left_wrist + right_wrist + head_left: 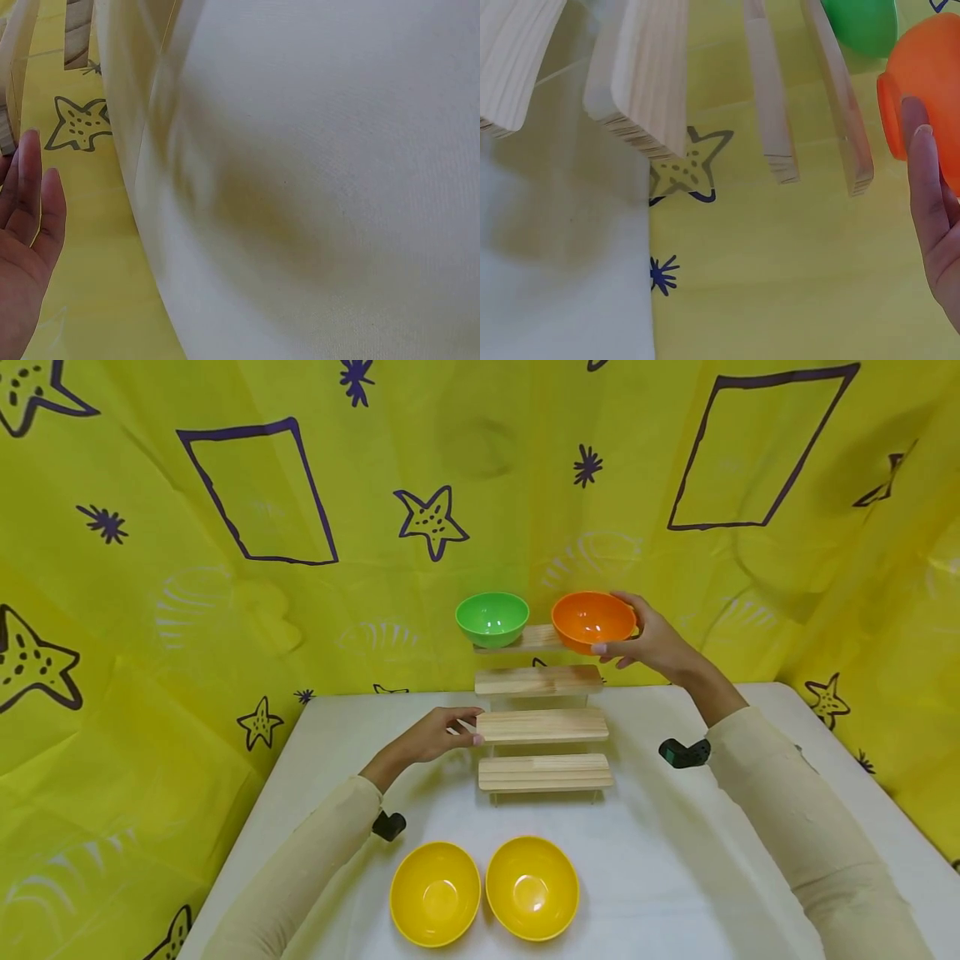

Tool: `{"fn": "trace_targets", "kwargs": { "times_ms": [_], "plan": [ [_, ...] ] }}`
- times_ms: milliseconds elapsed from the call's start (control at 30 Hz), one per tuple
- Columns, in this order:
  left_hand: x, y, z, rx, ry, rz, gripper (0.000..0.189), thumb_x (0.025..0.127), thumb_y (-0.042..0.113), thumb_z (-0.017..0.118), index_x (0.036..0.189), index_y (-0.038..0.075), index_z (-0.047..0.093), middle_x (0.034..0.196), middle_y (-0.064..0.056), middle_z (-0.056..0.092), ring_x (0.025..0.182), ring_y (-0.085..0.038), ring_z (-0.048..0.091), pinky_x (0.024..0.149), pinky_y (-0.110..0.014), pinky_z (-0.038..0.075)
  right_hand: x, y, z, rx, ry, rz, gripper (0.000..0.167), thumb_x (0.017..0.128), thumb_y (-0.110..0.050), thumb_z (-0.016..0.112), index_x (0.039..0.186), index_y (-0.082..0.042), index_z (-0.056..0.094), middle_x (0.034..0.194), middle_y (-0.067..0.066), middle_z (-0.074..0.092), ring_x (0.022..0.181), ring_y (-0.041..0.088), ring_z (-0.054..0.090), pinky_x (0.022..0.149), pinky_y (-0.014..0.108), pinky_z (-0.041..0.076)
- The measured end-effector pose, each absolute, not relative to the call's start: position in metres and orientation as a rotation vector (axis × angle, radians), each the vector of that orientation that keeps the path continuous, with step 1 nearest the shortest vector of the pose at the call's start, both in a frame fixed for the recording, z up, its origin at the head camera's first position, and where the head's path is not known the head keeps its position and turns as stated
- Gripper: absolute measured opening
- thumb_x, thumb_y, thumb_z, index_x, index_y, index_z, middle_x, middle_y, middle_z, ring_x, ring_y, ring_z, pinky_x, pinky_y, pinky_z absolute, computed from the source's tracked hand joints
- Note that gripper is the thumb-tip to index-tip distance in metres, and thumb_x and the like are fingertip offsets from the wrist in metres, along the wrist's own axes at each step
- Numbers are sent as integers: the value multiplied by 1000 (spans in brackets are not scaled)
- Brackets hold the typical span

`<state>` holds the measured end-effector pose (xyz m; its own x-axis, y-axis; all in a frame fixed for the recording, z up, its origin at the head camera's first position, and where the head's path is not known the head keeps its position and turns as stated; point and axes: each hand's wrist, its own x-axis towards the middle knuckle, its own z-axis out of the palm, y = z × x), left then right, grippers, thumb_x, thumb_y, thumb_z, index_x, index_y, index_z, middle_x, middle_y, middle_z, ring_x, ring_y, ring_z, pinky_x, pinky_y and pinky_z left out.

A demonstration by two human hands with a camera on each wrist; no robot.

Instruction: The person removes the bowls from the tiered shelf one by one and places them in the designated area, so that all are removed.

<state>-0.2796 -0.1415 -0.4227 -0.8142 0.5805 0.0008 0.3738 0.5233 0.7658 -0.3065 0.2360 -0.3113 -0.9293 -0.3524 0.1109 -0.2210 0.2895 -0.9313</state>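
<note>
A four-step wooden shelf stand [542,725] stands at the back of the white table. My left hand [437,735] is at the left end of its second step from the bottom, thumb and fingertips gripping the plank's end; in the left wrist view this hand [26,232] shows at the left edge. On the top step's left part sits a green bowl [492,619]. My right hand [655,639] pinches the right side of an orange bowl [592,620], which overlaps the top step's right end. The orange bowl [934,90] appears tilted in the right wrist view.
Two yellow bowls [435,894] [532,888] sit side by side on the white table [645,860], in front of the stand. A yellow curtain [495,460] with dark drawn stars hangs behind and at both sides. Each wrist carries a small black camera.
</note>
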Motion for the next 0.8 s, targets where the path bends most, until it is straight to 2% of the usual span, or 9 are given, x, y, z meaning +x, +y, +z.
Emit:
{"fn": "trace_targets", "kwargs": {
  "times_ms": [233, 400, 667, 800],
  "plan": [
    [-280, -144, -422, 820, 2509, 1170, 54, 97, 21, 69, 145, 3, 52, 128, -17, 65, 108, -27, 66, 88, -32, 54, -296, 242, -316, -607, 2405, -1751, 88, 92, -8, 71, 159, -14, 15, 141, 22, 47, 82, 15, 73, 68, 28, 59],
    [-280, -144, -421, 827, 2506, 1176, 55, 96, 21, 69, 145, 3, 52, 128, -17, 65, 108, -27, 66, 89, -32, 54, -288, 245, -322, -599, 2414, -1753, 90, 89, -4, 73, 159, -13, 16, 147, 18, 40, 88, 14, 68, 68, 28, 58],
    [-279, -145, -422, 834, 2495, 1188, 55, 96, 20, 70, 145, 3, 52, 129, -18, 65, 108, -26, 66, 87, -31, 54, -274, 250, -331, -651, 2395, -1724, 92, 89, -2, 72, 159, -9, 13, 147, 20, 37, 87, 18, 66, 68, 29, 58],
    [-279, -144, -422, 830, 2499, 1186, 54, 96, 21, 70, 145, 3, 53, 128, -18, 65, 107, -27, 66, 87, -31, 54, -265, 252, -336, -639, 2367, -1740, 93, 87, 0, 74, 158, -11, 14, 144, 17, 39, 86, 20, 64, 69, 30, 58]
  ]
}}
